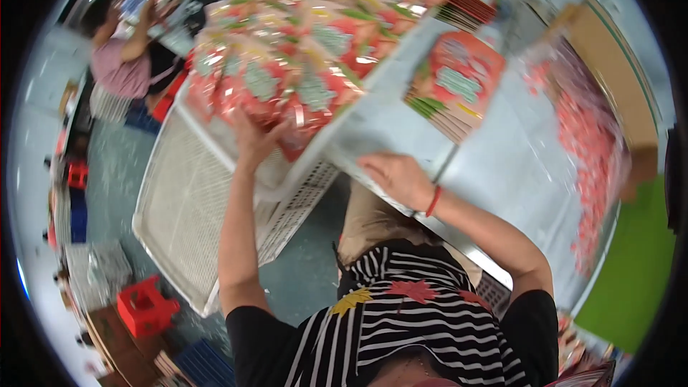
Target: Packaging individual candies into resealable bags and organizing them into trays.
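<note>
A large heap of flat packets (308,50) in shiny clear wrap, printed red, green and beige, fills a white plastic basket (222,136) at the upper left. My left hand (254,140) is at the heap's near edge, fingertips against the packets and thumb spread to the right. At the near edge of the pale table (494,165), my right hand (401,178) is curled closed, a red band on its wrist; whatever its fingers may hold is hidden. Beyond it lies a fanned stack of printed cards (459,82) in similar colours.
Another stack of cards (469,0) stands at the back. On the right, a clear bag (588,122) spills small pink pieces beside a cardboard box (609,64). A red stool (147,306) stands lower left. A person in pink (122,64) sits far left.
</note>
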A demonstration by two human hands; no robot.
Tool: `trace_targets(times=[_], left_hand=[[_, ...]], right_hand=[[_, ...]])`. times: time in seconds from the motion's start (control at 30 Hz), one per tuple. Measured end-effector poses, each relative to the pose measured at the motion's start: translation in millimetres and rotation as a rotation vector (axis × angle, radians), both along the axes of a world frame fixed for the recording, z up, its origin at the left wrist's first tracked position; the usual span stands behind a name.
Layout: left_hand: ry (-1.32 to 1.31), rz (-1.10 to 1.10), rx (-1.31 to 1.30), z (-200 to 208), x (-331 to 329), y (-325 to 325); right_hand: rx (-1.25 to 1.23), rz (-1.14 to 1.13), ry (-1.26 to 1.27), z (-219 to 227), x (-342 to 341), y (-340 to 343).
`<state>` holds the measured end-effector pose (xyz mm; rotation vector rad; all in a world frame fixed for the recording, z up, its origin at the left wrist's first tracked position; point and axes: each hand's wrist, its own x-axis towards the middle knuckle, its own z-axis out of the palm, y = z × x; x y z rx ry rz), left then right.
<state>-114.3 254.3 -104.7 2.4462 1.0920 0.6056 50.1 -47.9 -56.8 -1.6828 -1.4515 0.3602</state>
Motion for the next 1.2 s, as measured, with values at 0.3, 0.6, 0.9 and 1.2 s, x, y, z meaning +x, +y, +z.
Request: trace_targets(times=[0.3,0.6,0.9,1.2], left_hand=[[-0.114,0.221,0.512,29,46,-66],[-0.287,-0.906,0.473,36,221,-220],[-0.143,-1.134,0.480,24,254,-204],[-0.423,-1.203,0.311,45,257,-224]], right_hand=[[-0.118,-0.256,0.173,-42,20,-132],[-0.091,-0.430,0.626,-53,19,-157],[0.087,-0.458,0.360,-62,17,-161],[0.075,-0.432,0.628,-62,21,-160]])
